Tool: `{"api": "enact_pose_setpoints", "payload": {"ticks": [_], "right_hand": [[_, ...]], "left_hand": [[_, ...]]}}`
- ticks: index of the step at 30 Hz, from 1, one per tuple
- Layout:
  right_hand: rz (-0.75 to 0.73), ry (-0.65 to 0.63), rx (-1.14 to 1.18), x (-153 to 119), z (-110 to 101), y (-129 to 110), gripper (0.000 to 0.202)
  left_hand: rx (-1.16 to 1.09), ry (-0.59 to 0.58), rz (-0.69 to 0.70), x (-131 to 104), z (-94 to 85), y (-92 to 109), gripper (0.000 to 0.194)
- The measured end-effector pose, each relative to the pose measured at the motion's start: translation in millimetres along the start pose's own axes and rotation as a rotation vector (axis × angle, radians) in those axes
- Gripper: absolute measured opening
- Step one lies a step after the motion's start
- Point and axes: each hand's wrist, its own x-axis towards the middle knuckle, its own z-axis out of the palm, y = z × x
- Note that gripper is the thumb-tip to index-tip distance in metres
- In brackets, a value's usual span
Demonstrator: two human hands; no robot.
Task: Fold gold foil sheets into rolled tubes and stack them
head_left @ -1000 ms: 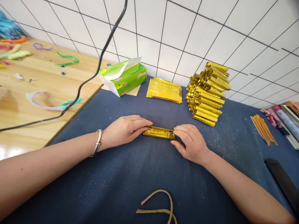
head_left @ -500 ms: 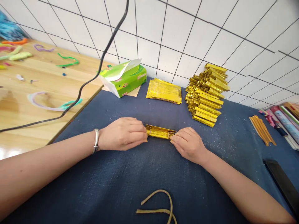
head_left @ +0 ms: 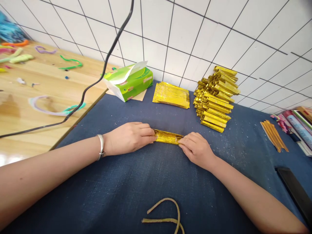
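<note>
A folded strip of gold foil paper [head_left: 167,136], shaped like a long narrow trough, lies between my hands on the dark blue cloth. My left hand [head_left: 133,138], with a silver bangle at the wrist, pinches its left end. At the right end, my right hand [head_left: 198,150] is closed on the foil, thumb and fingers together. The fingertips hide both ends. Behind my hands lie a flat stack of gold foil sheets [head_left: 171,95] and a tall pile of folded gold foil strips [head_left: 215,99].
A green tissue box [head_left: 133,83] stands by the tiled wall. A tan cord [head_left: 179,211] lies at the front. To the right are brown strips [head_left: 274,136], books [head_left: 298,126] and a black flat object [head_left: 292,188]. A black cable [head_left: 104,70] crosses the left.
My left hand's fingers have shifted slightly right and up along the foil's left end. The foil's front side looks tilted up a little more. The right hand has barely moved.
</note>
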Motion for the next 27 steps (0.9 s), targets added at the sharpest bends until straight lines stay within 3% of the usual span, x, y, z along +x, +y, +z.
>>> {"api": "enact_pose_setpoints", "payload": {"ticks": [6,16,22,27], "right_hand": [[-0.066,-0.028,-0.091,1.6,-4.3,-1.2,0.018],[-0.065,-0.023,-0.109,0.0,-1.7,-1.5,0.021],[-0.053,0.008,-0.107,-0.7,2.3,-0.8,0.018],[0.063,0.013,-0.011,0.1,6.7,0.5,0.017]], "left_hand": [[0.015,-0.091,-0.007,1.1,-7.2,2.1,0.024],[-0.024,0.012,-0.081,-1.0,2.8,1.1,0.025],[-0.112,0.06,-0.256,-1.9,8.7,3.4,0.023],[-0.213,0.081,-0.395,0.1,10.3,7.6,0.024]]}}
